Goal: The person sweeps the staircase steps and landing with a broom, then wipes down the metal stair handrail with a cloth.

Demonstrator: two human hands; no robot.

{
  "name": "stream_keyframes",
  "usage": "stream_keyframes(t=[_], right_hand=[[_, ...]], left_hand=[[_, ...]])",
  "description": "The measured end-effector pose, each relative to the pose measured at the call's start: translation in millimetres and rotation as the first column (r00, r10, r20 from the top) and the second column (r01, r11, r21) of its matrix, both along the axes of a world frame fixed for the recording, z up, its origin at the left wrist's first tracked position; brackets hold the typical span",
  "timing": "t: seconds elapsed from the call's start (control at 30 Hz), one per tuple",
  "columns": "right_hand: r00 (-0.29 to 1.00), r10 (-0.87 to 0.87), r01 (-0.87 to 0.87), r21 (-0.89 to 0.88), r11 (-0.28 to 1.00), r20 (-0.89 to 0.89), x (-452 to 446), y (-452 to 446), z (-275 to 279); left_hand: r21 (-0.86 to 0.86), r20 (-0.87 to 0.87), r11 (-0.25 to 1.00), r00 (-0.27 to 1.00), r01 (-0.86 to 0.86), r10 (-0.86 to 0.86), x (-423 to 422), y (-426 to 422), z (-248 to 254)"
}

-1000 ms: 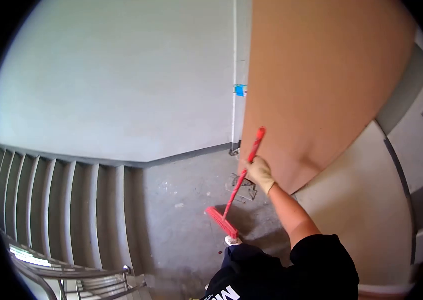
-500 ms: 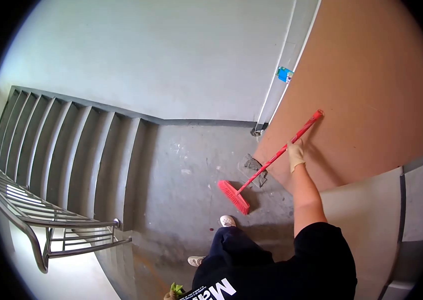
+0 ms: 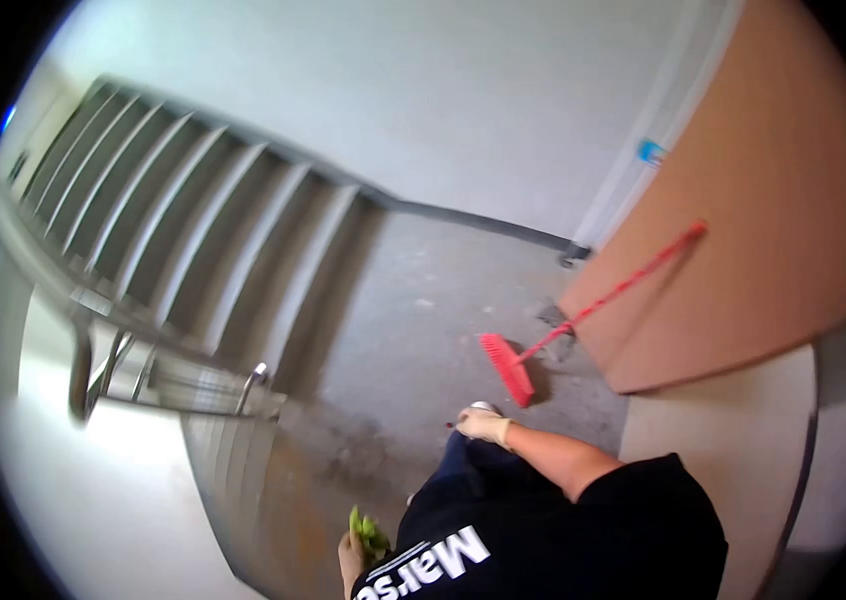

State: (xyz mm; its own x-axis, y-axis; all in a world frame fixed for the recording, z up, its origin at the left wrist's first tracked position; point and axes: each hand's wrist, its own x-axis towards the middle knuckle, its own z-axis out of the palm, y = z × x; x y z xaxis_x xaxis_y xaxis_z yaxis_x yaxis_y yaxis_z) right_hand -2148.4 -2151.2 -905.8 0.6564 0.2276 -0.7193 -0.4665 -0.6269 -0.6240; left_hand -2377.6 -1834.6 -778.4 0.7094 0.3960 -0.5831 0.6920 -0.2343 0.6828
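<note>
My right hand (image 3: pixel 484 426), in a pale glove, hangs in front of my dark trousers (image 3: pixel 448 462) with its fingers loosely bent and nothing seen in them. Apart from it, a red broom (image 3: pixel 623 288) leans with its handle against the brown board (image 3: pixel 743 200). The broom's bristle head (image 3: pixel 508 370) rests on the grey floor. Low in the picture, my left hand (image 3: pixel 351 552) is closed around a crumpled bright green thing (image 3: pixel 370 537), whose kind I cannot make out. Part of that hand's grip is hidden.
Concrete stairs (image 3: pixel 193 220) rise at the left, beside a metal handrail (image 3: pixel 173 345). A crumpled grey piece (image 3: pixel 555 318) lies behind the broom handle. A small blue item (image 3: pixel 651 152) sits at the board's edge by the white wall (image 3: pixel 423 90).
My right hand has let go of the broom handle and come down toward my body. The broom now leans by itself on the board. My left hand has come further into view, and the camera has turned.
</note>
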Motion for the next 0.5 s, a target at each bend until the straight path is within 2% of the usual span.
stream_keyframes(t=[0.03, 0.07, 0.1, 0.13, 0.17, 0.23, 0.27, 0.3, 0.33, 0.37, 0.4, 0.43, 0.5], right_hand=[[0.992, 0.128, -0.129, 0.017, 0.992, 0.013, -7, 25, 49], [0.967, 0.254, -0.254, -0.030, 0.967, -0.021, -8, 51, 106], [0.954, 0.300, -0.297, 0.103, 0.949, -0.012, -15, 72, 103], [0.930, 0.368, -0.361, 0.216, 0.907, 0.005, -24, 97, 105], [0.906, 0.423, -0.405, 0.323, 0.855, 0.016, -31, 121, 122], [0.845, 0.417, -0.533, 0.455, 0.714, 0.335, -58, 174, 152], [0.812, 0.399, -0.579, 0.501, 0.644, 0.426, -67, 202, 166], [0.792, 0.437, -0.609, 0.496, 0.619, 0.426, -73, 223, 182], [0.811, 0.448, -0.585, 0.552, 0.594, 0.377, -78, 241, 196], [0.829, 0.454, -0.553, 0.604, 0.574, 0.327, -81, 255, 204], [0.851, 0.421, -0.509, 0.693, 0.511, 0.314, -83, 264, 205], [0.842, 0.441, -0.519, 0.688, 0.507, 0.311, -84, 272, 207], [0.933, 0.320, -0.346, 0.664, 0.663, 0.168, -87, 284, 212]], left_hand=[[-0.098, -0.010, 0.990, 0.995, -0.104, 0.103, 20, -15, 49], [-0.216, 0.067, 0.954, 0.972, -0.206, 0.225, 11, -4, 35], [-0.396, 0.079, 0.857, 0.917, -0.330, 0.390, 13, 0, 37], [-0.574, 0.227, 0.748, 0.813, -0.333, 0.536, 14, 7, 24], [-0.701, 0.104, 0.607, 0.788, -0.376, 0.607, 24, 9, 47], [-0.751, 0.145, 0.554, 0.730, -0.358, 0.668, 15, 19, 36], [-0.799, 0.206, 0.537, 0.716, -0.270, 0.667, 15, 22, 48], [-0.835, 0.268, 0.523, 0.705, -0.170, 0.657, 15, 23, 63], [-0.793, 0.330, 0.595, 0.730, -0.129, 0.599, 14, 30, 71], [-0.796, 0.328, 0.587, 0.712, -0.145, 0.621, 9, 40, 79], [-0.747, 0.342, 0.632, 0.695, -0.207, 0.632, 3, 46, 93], [-0.698, 0.352, 0.666, 0.684, -0.263, 0.639, -3, 58, 100], [-0.874, 0.290, 0.420, 0.430, -0.245, 0.855, -23, 85, 100]])
